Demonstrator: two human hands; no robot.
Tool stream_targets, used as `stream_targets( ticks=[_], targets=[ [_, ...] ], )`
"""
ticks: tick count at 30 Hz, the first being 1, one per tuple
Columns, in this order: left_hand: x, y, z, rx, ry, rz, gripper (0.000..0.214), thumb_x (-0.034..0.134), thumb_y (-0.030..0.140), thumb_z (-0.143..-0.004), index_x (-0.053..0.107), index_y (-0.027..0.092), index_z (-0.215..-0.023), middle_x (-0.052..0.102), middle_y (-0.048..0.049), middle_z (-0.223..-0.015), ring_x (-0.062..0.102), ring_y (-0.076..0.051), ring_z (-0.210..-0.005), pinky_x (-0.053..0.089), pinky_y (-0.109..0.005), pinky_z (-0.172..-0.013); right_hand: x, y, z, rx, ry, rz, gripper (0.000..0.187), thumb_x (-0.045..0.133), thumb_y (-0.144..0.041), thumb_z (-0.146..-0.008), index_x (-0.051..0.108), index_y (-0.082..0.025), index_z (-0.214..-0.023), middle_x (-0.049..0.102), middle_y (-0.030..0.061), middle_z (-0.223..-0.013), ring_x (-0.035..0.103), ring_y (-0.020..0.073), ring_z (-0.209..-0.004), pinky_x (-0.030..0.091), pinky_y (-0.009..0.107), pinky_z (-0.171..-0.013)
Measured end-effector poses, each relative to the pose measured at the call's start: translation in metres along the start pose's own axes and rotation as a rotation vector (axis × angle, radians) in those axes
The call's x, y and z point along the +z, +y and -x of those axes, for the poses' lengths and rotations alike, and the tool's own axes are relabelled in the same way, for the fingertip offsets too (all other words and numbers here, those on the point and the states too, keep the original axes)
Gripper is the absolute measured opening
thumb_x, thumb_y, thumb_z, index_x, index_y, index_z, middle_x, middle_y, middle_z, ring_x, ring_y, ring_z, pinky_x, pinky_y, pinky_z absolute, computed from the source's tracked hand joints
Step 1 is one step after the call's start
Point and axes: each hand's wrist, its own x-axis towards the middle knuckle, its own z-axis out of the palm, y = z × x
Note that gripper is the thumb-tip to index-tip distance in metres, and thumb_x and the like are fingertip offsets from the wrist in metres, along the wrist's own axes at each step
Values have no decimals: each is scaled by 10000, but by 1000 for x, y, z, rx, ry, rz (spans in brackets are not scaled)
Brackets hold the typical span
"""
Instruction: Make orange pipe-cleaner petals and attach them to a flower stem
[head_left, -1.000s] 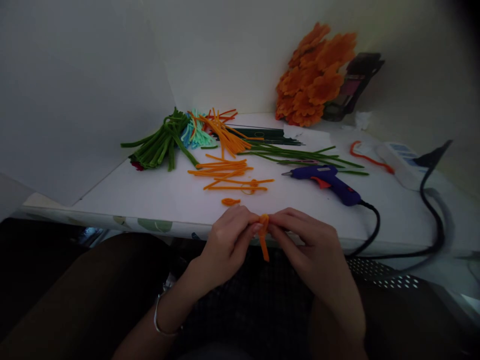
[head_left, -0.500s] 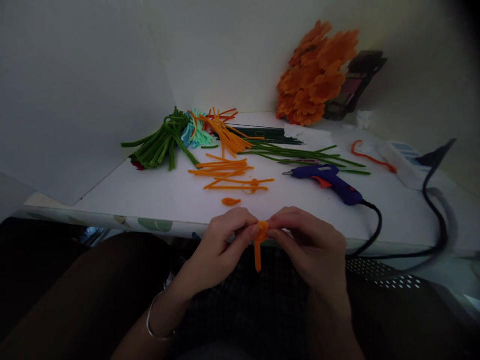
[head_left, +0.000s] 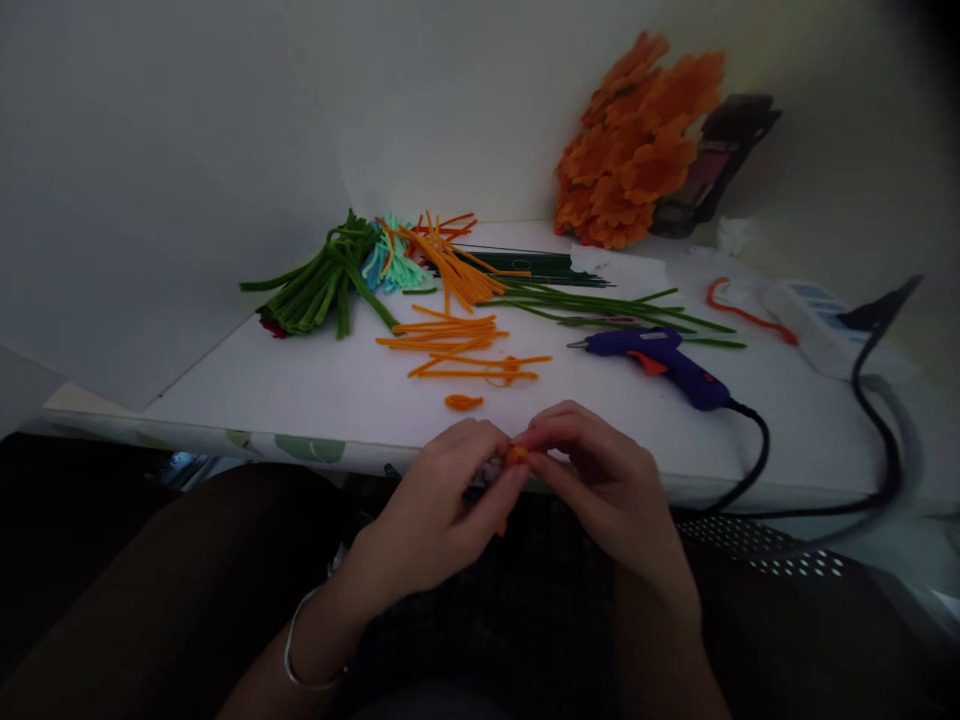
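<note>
Between my two hands, just in front of the table's front edge, is a coiled orange pipe cleaner [head_left: 517, 456]. My left hand [head_left: 450, 500] pinches it between thumb and fingers, and its thumb covers most of the loose end. From the other side my right hand [head_left: 607, 490] grips the coil with thumb and forefinger. A small finished-looking orange loop [head_left: 463, 402] lies on the table just beyond my hands. Farther back are several straight orange pipe cleaners [head_left: 450, 340] in a loose pile.
A purple hot glue gun [head_left: 660, 355] lies at right, its black cord [head_left: 761, 450] dropping over the edge. Green pipe cleaners [head_left: 322, 290] are bundled at left. Dark green stems [head_left: 532, 268] lie behind. Orange felt-like flowers [head_left: 630, 150] stand at the back, near a white power strip [head_left: 817, 320].
My hands have turned the orange pipe cleaner and drawn closer together. Its hanging end, plain to see before, is now mostly behind my left thumb.
</note>
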Motion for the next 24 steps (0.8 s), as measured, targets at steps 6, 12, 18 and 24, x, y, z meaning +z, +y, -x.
stream_targets(
  ticks=[6,12,18,24],
  targets=[
    [-2,1,3,92,-57,-217,143,410,138,-929,468,167,-802,518,-10,-773,476,-145,-763,387,-286,-705,2,-5,2,-2,-46,152,73,565,-169,-880,563,-233,-914,578,-25,-857,541,92,-775,447,209,-705],
    [-5,4,2,77,-76,-245,170,388,153,-947,508,153,-828,566,-29,-800,502,-157,-785,402,-302,-738,-2,-4,0,-79,-69,206,111,541,-139,-890,575,-222,-954,582,-13,-904,552,89,-825,449,199,-748],
    [-2,-1,-1,42,-111,-164,193,413,174,-944,529,151,-792,570,-19,-764,503,-143,-743,398,-281,-708,-1,-4,-1,-111,-4,255,84,604,-120,-844,581,-199,-860,599,-14,-852,562,96,-818,448,213,-747],
    [3,-7,-2,-23,-32,-4,261,411,232,-958,523,159,-734,527,10,-700,489,-113,-694,382,-242,-670,10,0,0,-4,202,230,89,563,-144,-861,554,-204,-796,578,-28,-751,521,101,-700,415,243,-633]
  ],
)
